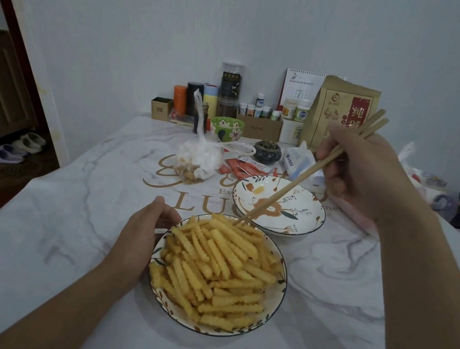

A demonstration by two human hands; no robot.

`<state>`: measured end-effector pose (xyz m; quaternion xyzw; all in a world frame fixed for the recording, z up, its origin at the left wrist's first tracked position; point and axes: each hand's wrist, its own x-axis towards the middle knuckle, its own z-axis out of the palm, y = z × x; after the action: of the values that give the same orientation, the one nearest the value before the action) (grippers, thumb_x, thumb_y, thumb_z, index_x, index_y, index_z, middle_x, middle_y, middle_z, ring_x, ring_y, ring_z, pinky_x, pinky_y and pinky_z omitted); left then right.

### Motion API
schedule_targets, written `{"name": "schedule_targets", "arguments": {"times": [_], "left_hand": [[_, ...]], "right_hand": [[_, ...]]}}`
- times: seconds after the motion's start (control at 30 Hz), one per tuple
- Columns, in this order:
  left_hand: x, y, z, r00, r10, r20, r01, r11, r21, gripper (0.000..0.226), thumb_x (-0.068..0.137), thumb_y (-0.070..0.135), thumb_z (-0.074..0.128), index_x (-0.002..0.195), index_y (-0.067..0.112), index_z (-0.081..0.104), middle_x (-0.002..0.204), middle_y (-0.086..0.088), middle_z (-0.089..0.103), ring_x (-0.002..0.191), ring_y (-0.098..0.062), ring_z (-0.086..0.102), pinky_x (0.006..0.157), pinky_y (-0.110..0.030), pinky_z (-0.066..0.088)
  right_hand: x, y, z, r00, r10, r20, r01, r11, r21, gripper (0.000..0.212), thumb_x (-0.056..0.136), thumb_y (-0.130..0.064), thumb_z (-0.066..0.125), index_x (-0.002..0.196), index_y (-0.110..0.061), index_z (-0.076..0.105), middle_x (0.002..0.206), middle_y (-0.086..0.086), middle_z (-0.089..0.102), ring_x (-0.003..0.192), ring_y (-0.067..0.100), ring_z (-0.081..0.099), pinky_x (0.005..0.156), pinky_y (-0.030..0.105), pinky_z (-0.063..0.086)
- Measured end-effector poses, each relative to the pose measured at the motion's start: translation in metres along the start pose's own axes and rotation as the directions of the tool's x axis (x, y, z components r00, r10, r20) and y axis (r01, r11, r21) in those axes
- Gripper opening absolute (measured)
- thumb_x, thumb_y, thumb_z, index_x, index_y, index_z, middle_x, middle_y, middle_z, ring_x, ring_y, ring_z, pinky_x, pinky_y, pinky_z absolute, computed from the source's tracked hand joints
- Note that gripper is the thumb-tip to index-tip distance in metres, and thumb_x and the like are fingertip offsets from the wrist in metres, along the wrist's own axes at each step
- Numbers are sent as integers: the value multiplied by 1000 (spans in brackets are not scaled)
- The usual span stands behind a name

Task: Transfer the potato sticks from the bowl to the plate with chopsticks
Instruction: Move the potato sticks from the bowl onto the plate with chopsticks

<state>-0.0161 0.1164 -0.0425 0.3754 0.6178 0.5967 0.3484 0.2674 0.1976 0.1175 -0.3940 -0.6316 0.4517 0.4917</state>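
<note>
Hands: right (370, 176) dips chopsticks (305, 173) into bowl (280, 288) heaped with potato sticks (215, 267)

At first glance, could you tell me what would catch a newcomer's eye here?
The bowl heaped with yellow potato sticks at centre front, steadied by the left hand. The right hand dips chopsticks into its far edge, across the nearly bare plate behind.

Plate (303, 214) touches bowl (277, 293); clutter behind.
</note>
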Motion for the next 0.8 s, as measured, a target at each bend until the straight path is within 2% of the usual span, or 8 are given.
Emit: {"name": "schedule_targets", "arguments": {"times": [0.07,0.27,0.33,0.43,0.53,0.6,0.73,0.8], "left_hand": [[1,-2,0,1000,1,-4,-1,1000,6,59,107,52,36,70,24,72,93,-4,77,106,-29,69,109,-59,47],[-1,1,0,999,-34,-2,34,999,-10,59,106,53,38,70,21,72,89,-3,78,96,-31,69,106,-60,50],[-1,0,0,999,-35,-3,35,999,-13,59,107,52,38,70,22,72,90,-3,78,97,-32,69,105,-60,50],[-1,0,0,999,-36,2,36,999,-20,58,105,54,37,70,23,72,94,-6,77,100,-33,69,106,-62,49],[-1,0,0,999,-37,5,37,999,-22,59,106,53,38,69,23,72,94,-5,77,99,-32,69,106,-61,49],[-1,0,0,1000,-23,9,23,1000,-19,60,108,51,36,69,23,72,94,-5,77,101,-32,69,107,-59,49],[-1,1,0,1000,-29,11,29,999,-25,61,110,49,36,68,23,72,94,-5,77,101,-32,70,105,-57,51],[-2,1,0,999,-29,22,30,999,-27,61,110,49,35,68,23,72,91,-3,77,100,-31,70,106,-57,50]], "right_hand": [[2,1,-2,999,5,-42,-4,1000,31,55,104,-34,51,55,-14,65,51,12,43,37,21,33,38,22,30],[2,6,3,997,38,66,-40,999,27,55,105,-29,49,54,-15,65,46,8,44,34,20,33,41,27,25],[5,8,0,999,44,12,-45,997,67,51,105,-29,50,58,-13,65,49,8,44,37,19,33,39,23,27],[14,19,-10,982,55,-182,-24,985,169,43,103,-26,49,66,-10,62,53,7,44,42,18,33,39,22,27],[26,43,-15,925,34,-378,-23,999,35,41,104,-29,48,75,-7,66,52,4,51,39,16,40,41,25,33],[30,61,-15,898,31,-439,-70,995,-73,40,103,-33,51,80,-6,69,53,3,55,39,14,46,43,27,40],[29,77,0,902,-4,-431,-78,982,-174,40,104,-36,53,91,-2,68,61,6,60,41,13,56,47,32,52],[26,80,14,918,-28,-395,-55,979,-198,40,104,-39,52,89,-5,66,63,7,62,45,15,60,55,40,56]]}}
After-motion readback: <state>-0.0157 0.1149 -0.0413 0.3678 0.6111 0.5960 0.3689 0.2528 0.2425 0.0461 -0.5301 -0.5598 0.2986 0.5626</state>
